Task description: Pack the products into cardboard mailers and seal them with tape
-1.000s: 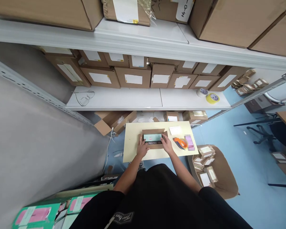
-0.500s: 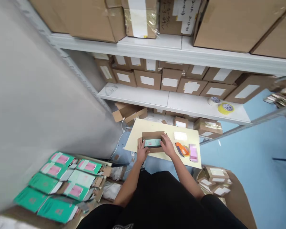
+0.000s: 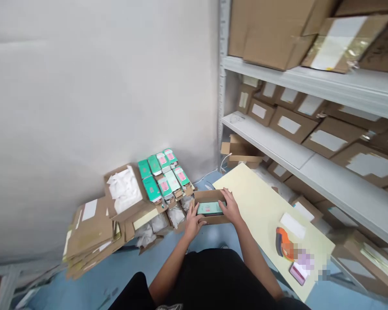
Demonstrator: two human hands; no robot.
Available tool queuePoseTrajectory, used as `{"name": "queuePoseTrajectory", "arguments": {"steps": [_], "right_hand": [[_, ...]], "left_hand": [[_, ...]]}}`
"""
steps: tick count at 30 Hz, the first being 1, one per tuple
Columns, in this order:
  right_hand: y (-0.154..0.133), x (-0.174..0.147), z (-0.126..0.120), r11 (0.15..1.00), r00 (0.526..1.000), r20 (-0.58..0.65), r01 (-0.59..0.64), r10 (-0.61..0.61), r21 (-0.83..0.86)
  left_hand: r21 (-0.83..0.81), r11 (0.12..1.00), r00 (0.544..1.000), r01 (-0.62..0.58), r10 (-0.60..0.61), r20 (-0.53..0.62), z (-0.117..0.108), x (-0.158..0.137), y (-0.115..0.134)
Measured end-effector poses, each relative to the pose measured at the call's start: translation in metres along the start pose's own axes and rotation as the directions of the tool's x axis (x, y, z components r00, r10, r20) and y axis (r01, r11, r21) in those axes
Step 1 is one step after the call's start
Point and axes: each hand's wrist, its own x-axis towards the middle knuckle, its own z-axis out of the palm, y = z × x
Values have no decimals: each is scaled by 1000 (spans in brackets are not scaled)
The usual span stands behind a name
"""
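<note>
An open cardboard box (image 3: 209,196) is held up in front of my body between both hands. Inside it lies a slim mint-green box (image 3: 209,208) with small pink print. My left hand (image 3: 192,223) grips the carton's left end, its fingertips at the near end of the mint-green box. At the other end, my right hand (image 3: 232,207) is wrapped over the wall, with its thumb against the mint-green box. Part of the carton's front wall is covered by my left fingers.
Green packages (image 3: 152,188) stand in rows to the left, beside a carton of white paper (image 3: 125,189) and flattened cardboard (image 3: 92,224). A cream table (image 3: 258,206) on the right carries an orange tape dispenser (image 3: 282,244). Shelves (image 3: 271,135) hold labelled cartons.
My view has turned left, towards the wall and the green packages. The carton, still in both hands, has moved off the table to its left side.
</note>
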Motion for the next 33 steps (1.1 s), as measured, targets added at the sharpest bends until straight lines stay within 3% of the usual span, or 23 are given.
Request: {"name": "queuePoseTrajectory", "arguments": {"steps": [5, 10, 15, 21, 28, 33], "right_hand": [[-60, 31, 59, 989, 976, 160, 143, -148, 39], [-132, 45, 140, 968, 935, 266, 200, -235, 151], [-197, 52, 213, 945, 884, 342, 272, -319, 179], [-261, 85, 302, 923, 821, 423, 358, -383, 141], [-321, 147, 430, 935, 739, 636, 346, -223, -75], [-335, 176, 493, 877, 585, 811, 387, 6, -285]], "left_hand": [[1, 985, 977, 175, -173, -127, -38, -47, -39], [-22, 940, 921, 341, -338, -195, -89, -102, -90], [-61, 907, 879, 416, -418, -228, -135, -160, -151], [-96, 875, 835, 474, -481, -266, -168, -210, -209], [-136, 837, 796, 531, -547, -260, -196, -230, -254], [-160, 849, 824, 504, -528, -207, -206, -230, -276]]}}
